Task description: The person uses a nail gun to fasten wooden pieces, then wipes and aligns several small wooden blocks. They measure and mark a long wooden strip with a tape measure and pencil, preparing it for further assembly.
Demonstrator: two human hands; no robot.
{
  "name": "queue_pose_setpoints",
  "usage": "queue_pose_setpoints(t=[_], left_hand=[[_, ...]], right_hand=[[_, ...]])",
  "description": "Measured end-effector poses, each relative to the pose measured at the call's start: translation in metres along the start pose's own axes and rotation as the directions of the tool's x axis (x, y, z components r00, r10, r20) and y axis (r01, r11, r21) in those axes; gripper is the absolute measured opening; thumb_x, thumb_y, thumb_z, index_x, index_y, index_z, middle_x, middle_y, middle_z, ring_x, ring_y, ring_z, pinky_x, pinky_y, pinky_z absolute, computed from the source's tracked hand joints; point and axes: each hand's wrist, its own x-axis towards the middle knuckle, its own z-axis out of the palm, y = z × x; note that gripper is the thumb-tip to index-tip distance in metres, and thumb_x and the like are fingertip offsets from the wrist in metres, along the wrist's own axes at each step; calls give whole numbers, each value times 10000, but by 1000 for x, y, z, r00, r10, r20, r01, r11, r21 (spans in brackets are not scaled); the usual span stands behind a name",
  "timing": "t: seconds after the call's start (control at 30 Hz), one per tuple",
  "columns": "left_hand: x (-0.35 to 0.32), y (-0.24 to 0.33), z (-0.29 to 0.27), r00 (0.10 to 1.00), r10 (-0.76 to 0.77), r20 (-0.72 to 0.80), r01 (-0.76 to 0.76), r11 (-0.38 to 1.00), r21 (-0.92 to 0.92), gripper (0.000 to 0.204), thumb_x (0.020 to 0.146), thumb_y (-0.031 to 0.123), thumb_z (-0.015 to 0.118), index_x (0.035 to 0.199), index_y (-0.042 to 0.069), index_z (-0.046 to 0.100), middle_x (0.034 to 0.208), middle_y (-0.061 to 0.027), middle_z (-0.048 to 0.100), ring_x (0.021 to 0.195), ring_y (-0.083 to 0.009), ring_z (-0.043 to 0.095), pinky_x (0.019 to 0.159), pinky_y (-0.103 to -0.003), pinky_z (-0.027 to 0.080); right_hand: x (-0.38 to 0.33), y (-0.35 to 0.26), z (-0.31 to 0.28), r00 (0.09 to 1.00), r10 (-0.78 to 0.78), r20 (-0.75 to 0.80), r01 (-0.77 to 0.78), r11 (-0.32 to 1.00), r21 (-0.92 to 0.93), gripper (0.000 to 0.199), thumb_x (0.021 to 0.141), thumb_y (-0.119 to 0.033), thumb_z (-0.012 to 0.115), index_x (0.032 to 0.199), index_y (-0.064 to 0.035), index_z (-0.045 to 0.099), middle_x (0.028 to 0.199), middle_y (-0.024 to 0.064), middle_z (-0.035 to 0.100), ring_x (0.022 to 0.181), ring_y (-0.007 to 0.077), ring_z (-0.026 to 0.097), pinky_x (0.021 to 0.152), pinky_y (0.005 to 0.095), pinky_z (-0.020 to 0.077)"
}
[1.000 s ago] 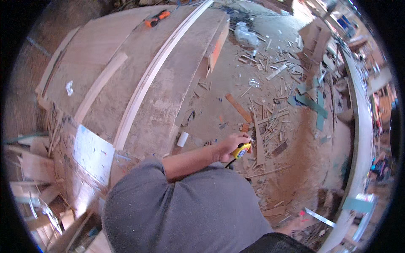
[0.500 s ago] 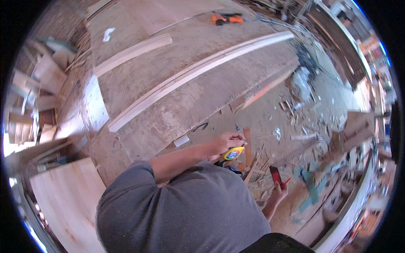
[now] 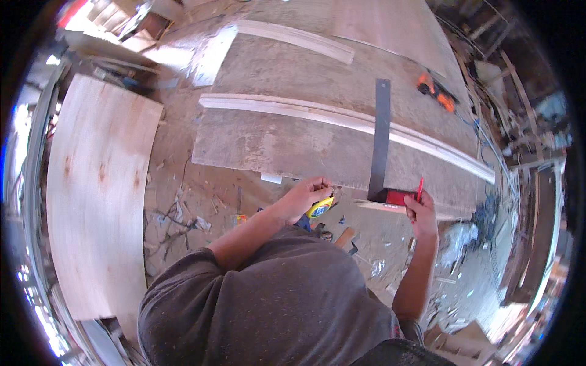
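Close to my body, my left hand grips a yellow tape measure, fingers bent at its upper end. My right hand is closed on the red handle of a try square. A thin red pencil sticks up from the same hand. The square's dark blade points away from me, over the worktable and across the long pale wooden strips lying there. Whether the blade touches the strips I cannot tell.
A shorter pale strip lies farther back on the table, near a wide thin board. An orange-and-black power tool with a cord sits at the right. A large plywood panel stands on the left. Scraps and clear plastic litter the floor.
My view has turned to the right, toward the table. My right hand has risen from low beside me to the table's edge, bringing the try square and pencil. My left hand still holds the tape measure.
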Motion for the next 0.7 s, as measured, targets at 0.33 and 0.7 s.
queue_pose_setpoints(t=[0.33,0.7], left_hand=[[16,31,-35,1000,13,16,-15,991,133,157,1046,186,596,1133,57,610,1023,-27,666,926,-88,609,818,-252,492],[31,74,-38,996,93,-7,-93,991,-94,156,1059,207,568,1109,60,578,969,-30,653,880,-98,622,757,-252,504]], right_hand=[[178,-65,105,988,-42,146,68,982,-176,138,975,-227,703,982,-110,630,735,-49,581,530,28,487,439,207,302],[311,-95,159,978,70,198,-12,958,-285,249,941,-293,752,1046,-91,650,720,-32,594,532,34,501,456,229,327]])
